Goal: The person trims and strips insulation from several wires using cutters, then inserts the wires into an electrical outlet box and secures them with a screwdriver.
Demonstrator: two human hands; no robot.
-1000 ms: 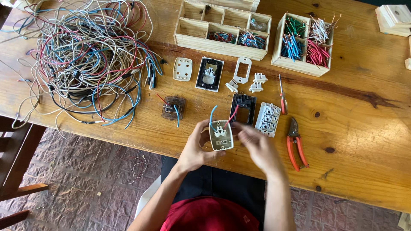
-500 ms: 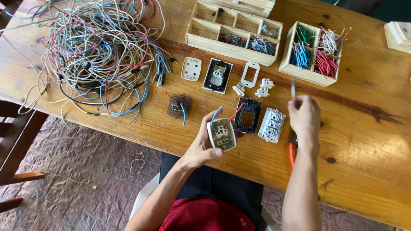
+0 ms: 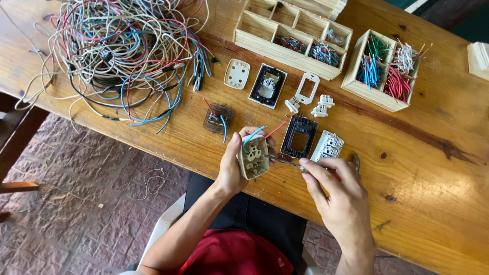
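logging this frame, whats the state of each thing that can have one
socket module: held in left hand, blue and red wires attached
screwdriver: gripped by right hand, tip at the module
black frame: flat on table, hollow
wire bundle: tangled
compartment box: open, sorted wire pieces inside

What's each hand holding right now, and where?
Left hand grips the beige socket module by its sides; right hand holds the screwdriver at its handle.
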